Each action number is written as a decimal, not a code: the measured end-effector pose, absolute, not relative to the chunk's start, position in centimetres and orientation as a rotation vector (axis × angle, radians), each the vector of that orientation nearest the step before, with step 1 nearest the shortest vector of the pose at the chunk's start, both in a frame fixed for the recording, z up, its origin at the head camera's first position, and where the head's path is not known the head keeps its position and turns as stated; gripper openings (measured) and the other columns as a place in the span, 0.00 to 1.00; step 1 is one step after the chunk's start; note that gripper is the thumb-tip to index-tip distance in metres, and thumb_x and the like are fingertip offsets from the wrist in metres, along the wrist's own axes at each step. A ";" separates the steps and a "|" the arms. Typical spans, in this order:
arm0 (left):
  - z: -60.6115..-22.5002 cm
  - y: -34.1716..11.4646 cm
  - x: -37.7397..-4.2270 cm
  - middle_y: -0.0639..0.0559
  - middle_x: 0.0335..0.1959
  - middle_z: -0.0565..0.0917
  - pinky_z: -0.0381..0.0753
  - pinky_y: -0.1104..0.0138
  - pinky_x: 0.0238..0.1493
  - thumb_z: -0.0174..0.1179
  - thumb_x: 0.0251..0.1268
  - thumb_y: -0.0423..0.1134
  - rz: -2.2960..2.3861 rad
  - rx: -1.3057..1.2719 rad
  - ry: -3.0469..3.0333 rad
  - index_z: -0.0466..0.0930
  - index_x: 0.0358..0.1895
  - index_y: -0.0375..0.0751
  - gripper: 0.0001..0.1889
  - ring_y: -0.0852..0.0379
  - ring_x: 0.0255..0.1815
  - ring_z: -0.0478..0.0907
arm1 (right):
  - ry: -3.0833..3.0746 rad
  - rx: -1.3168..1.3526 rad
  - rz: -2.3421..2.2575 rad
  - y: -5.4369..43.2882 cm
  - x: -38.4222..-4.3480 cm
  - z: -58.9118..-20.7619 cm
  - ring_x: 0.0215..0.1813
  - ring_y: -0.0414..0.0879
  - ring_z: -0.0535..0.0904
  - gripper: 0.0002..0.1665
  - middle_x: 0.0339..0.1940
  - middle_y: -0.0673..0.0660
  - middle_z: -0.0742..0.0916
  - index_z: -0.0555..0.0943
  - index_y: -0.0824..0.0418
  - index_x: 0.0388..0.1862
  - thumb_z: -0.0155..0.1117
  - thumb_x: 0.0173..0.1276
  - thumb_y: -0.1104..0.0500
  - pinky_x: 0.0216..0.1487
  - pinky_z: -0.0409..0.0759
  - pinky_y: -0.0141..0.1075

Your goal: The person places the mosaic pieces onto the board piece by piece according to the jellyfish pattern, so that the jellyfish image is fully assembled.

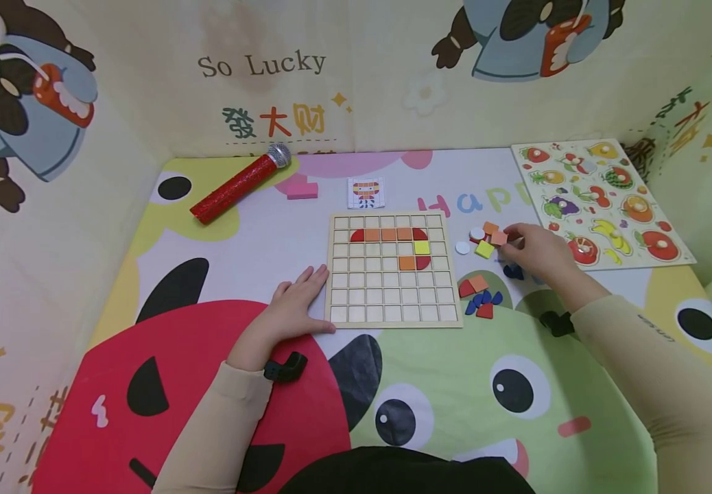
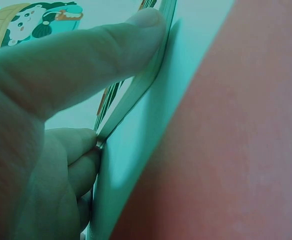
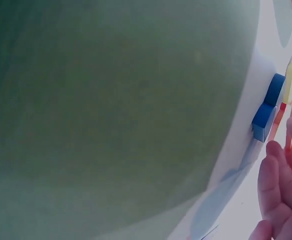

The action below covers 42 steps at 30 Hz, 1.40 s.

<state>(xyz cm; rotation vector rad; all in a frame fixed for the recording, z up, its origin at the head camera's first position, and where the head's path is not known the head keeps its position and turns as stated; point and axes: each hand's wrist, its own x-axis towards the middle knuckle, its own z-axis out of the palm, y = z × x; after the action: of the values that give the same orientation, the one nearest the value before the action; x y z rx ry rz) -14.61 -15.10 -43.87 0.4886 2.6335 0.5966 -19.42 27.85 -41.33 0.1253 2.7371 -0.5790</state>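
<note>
A wooden grid board (image 1: 365,300) lies mid-table, with red, orange and yellow tiles set in its upper cells. My left hand (image 1: 294,309) rests at the board's left edge, fingers fairly straight; in the left wrist view its thumb (image 2: 111,55) presses along the board's side (image 2: 136,95). Right of the board, my right hand (image 1: 538,248) pinches an orange square tile (image 1: 499,238) between thumb and fingertips. The right wrist view catches this orange tile (image 3: 289,132) edge-on. By that hand lie a yellow tile (image 1: 484,250), white round pieces (image 1: 462,248) and dark blue pieces (image 1: 513,272).
Nearer me sits a second pile with red tiles (image 1: 484,311) and small blue pieces (image 1: 483,298). Behind the board are a pattern card (image 1: 366,193), pink blocks (image 1: 302,190) and a red glittery microphone (image 1: 235,187). A fruit puzzle board (image 1: 603,206) lies at back right.
</note>
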 end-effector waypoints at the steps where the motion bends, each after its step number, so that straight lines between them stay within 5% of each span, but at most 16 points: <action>1: -43.9 -15.1 -14.6 0.55 0.74 0.48 0.45 0.46 0.66 0.70 0.38 0.54 0.597 0.488 2.633 0.44 0.72 0.51 0.56 0.51 0.74 0.40 | 2.735 0.131 -0.594 27.8 -19.4 -41.3 0.45 0.56 0.73 0.27 0.49 0.65 0.78 0.68 0.61 0.59 0.52 0.65 0.49 0.43 0.71 0.49; 19: -43.9 -15.1 -14.6 0.55 0.74 0.49 0.46 0.45 0.66 0.70 0.37 0.55 0.582 0.492 2.638 0.44 0.72 0.51 0.56 0.51 0.74 0.41 | 2.743 0.023 -0.808 22.0 -18.9 -40.1 0.47 0.54 0.72 0.25 0.49 0.62 0.79 0.67 0.59 0.60 0.53 0.67 0.53 0.51 0.73 0.48; 33: -44.0 -15.2 -14.7 0.55 0.74 0.49 0.46 0.46 0.66 0.70 0.37 0.55 0.587 0.489 2.639 0.45 0.72 0.51 0.56 0.51 0.74 0.41 | 2.720 -0.077 -0.903 16.4 -18.7 -41.0 0.40 0.49 0.75 0.22 0.42 0.55 0.82 0.70 0.55 0.58 0.55 0.65 0.52 0.38 0.77 0.37; 42: -44.2 -15.2 -14.8 0.56 0.74 0.49 0.45 0.46 0.66 0.70 0.37 0.55 0.599 0.478 2.636 0.44 0.72 0.51 0.56 0.52 0.74 0.40 | 2.717 -0.098 -0.851 13.1 -18.8 -41.4 0.39 0.48 0.75 0.20 0.40 0.55 0.83 0.72 0.55 0.55 0.56 0.64 0.54 0.40 0.75 0.38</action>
<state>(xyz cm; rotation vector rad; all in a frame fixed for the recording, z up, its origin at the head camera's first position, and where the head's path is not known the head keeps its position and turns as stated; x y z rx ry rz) -14.84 -15.17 -44.19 0.4777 2.6365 0.5988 -18.76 13.15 -41.41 -0.0976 2.7174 -0.8510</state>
